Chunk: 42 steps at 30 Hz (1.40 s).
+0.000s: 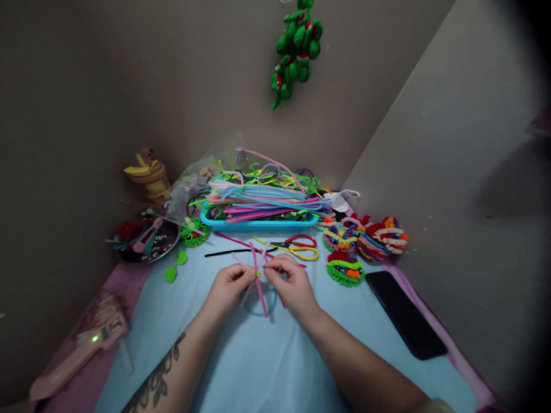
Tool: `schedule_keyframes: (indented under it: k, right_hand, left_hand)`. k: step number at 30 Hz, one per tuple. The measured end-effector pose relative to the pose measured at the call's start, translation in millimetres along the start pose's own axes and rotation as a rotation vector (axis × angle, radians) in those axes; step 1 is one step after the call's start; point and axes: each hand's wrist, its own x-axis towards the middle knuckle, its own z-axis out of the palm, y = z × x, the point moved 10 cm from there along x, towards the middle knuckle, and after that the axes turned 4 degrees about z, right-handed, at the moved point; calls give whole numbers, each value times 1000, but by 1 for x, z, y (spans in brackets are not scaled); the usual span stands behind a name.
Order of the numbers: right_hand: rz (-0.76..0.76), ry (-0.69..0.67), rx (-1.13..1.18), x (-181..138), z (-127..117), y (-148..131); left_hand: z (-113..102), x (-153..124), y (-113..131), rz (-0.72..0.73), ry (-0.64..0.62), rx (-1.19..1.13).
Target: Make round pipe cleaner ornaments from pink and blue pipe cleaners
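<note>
Between my hands is a star of crossed pink pipe cleaners (262, 298), with a small yellow-green bit at its middle. My left hand (228, 285) pinches it near the centre from the left, thumb and forefinger together. On the other side, my right hand (293, 281) has its fingertips closed at the star's right side; exactly which strand they grip is hard to see. A light blue curved pipe cleaner (253, 313) shows below the star, partly hidden. Just beyond my hands lie scissors (301, 250) with red and yellow handles, a black pipe cleaner (224, 252) and a dark pink one (232, 237).
A blue tray (258, 226) heaped with pipe cleaners stands at the back. Fuzzy colourful pieces (345, 269) and a phone (407, 315) lie right. Leftward are a metal bowl (167, 249), green discs (171, 274) and a pink glue gun (81, 355). Green figures (298, 51) hang above.
</note>
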Motion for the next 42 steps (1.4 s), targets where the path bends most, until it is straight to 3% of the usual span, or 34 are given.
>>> schedule_keyframes:
  k: [3,6,19,32,42]
  right_hand:
    - [-218,68,-186,-10,-3,-25]
    - [-331,66,-303,-17,2,-33]
    - [-414,73,-477,-24,8,-37]
    - [-305,12,-398,-19,14,-27]
    - [-146,-43,-187,-9,16,-10]
  left_hand:
    - [-7,1,3,34,88,-1]
    - [-11,1,4,44,130,14]
    - [-11,-3,14,129,165,231]
    - [-10,-5,22,180,177,378]
    - [-12,-5,19,197,201,402]
